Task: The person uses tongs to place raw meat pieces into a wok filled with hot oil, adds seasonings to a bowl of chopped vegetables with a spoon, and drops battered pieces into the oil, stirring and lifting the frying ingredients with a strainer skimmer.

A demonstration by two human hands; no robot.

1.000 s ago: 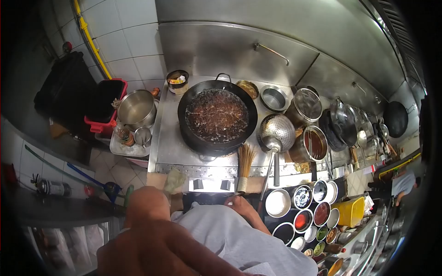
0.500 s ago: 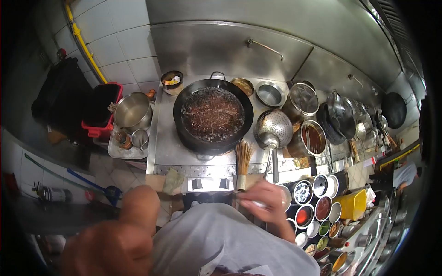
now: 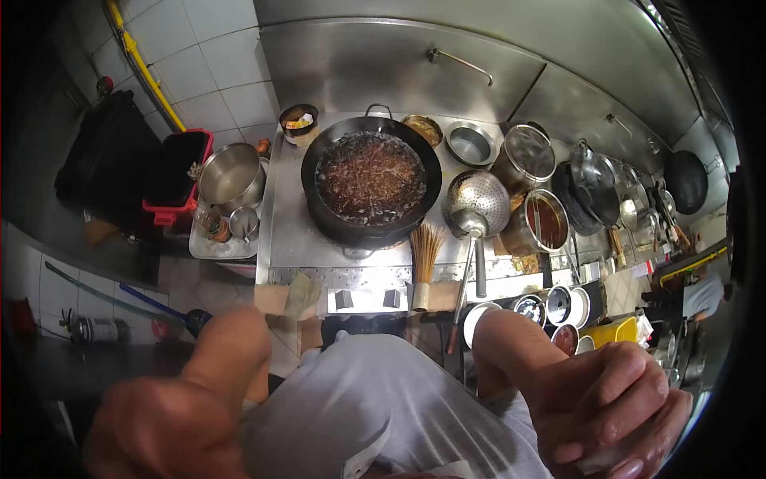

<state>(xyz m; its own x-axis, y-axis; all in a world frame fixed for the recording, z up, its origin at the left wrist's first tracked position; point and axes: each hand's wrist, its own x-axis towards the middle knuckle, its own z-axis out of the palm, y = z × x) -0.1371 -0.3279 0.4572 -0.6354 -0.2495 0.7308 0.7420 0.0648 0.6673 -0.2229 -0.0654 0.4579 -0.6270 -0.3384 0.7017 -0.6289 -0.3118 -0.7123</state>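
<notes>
My left hand (image 3: 163,427) is raised close to the camera at the lower left. It is blurred and its fingers are hidden. At the lower right, my right hand (image 3: 614,407) is also lifted near the camera with its fingers curled; whatever lies in them is hard to make out. Ahead of both hands, a black wok (image 3: 319,227) on the stove holds dark bubbling oil with brown pieces (image 3: 371,176). Beside it lie a bamboo brush (image 3: 427,255) and a perforated strainer (image 3: 479,199). A long-handled tool (image 3: 460,307) leans over the stove's front edge.
Right of the wok stand a pot of reddish-brown sauce (image 3: 554,239), a pot with a sieve (image 3: 528,156) and a metal bowl (image 3: 469,144). At left are a steel pot (image 3: 231,180) and a red-rimmed bin (image 3: 169,180). Another person (image 3: 702,295) is at far right.
My right hand has moved from beside the stove front up and right, close to the camera. My left hand has stayed near the camera, shifting slightly. The long-handled tool now shows uncovered.
</notes>
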